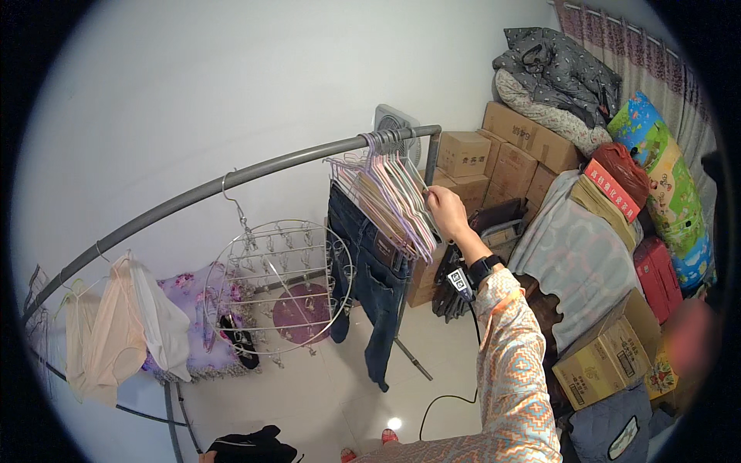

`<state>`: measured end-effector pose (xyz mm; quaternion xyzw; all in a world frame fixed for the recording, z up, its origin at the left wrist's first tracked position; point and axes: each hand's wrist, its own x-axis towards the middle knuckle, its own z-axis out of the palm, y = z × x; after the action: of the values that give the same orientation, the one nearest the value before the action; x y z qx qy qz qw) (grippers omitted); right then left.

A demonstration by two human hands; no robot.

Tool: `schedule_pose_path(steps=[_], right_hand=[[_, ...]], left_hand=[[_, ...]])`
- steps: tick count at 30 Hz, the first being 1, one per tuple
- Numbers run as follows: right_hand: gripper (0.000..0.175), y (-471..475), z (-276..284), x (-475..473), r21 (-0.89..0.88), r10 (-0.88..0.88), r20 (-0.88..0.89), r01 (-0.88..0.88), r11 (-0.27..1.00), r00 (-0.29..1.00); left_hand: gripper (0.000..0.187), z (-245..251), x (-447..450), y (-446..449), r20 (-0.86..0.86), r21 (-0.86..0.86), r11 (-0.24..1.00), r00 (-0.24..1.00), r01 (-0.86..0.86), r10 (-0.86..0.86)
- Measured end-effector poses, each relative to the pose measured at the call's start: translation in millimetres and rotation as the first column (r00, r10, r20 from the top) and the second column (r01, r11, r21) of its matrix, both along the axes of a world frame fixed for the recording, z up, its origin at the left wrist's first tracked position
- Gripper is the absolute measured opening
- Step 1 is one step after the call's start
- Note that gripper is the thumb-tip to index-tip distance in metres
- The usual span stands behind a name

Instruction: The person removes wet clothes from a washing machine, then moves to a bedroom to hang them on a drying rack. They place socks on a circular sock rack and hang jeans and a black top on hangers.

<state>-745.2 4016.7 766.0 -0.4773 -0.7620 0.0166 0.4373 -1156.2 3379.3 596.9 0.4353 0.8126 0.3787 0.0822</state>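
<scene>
My right hand (448, 212) reaches up to the far end of a clothes rail (272, 163). Its fingers are closed on the outermost of several pastel clothes hangers (399, 197) bunched there. Dark blue jeans (370, 278) hang beside the bunch. At the lower edge, a small part of my left hand (206, 458) shows, gripping a black garment (252, 445); most of that hand is out of frame. Between the jeans and some light-coloured clothes (116, 324), a round metal drying rack (278, 289) with clips hangs from the rail by its hook.
Cardboard boxes (512, 168) are stacked behind the rail's end, near a grey fan (396, 121). Bedding (556, 75) lies on top. To my right are a cloth-covered pile (573, 243), an open carton (608, 353) and a red case (657, 278). A black cable (443, 398) trails across the floor.
</scene>
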Motion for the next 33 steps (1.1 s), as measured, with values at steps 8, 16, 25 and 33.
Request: schedule_pose_path(steps=[8,16,25,33], right_hand=[[0.023,53.9,-16.5,46.4,-0.404,0.122,-0.582,-0.417,0.814,0.804],[0.03,51.8,-17.2,40.2,-0.508,0.084,-0.75,-0.652,0.563,0.657],[0.024,50.6,-19.1,14.2,-0.424,0.036,-0.874,-0.796,0.433,0.485],[0.023,59.9,2.5,35.8,-0.534,-0.063,-0.822,-0.73,0.427,0.565]], left_hand=[[0.037,0.9,12.0,16.1,-0.008,-0.026,0.999,0.999,0.031,-0.032],[0.037,-4.9,24.8,33.9,-0.054,-0.08,0.997,0.998,0.022,-0.027],[0.036,-4.8,24.0,34.6,0.036,-0.102,0.994,0.999,0.027,-0.023],[0.036,-8.5,26.8,32.1,-0.086,-0.032,0.998,0.995,0.054,-0.056]])
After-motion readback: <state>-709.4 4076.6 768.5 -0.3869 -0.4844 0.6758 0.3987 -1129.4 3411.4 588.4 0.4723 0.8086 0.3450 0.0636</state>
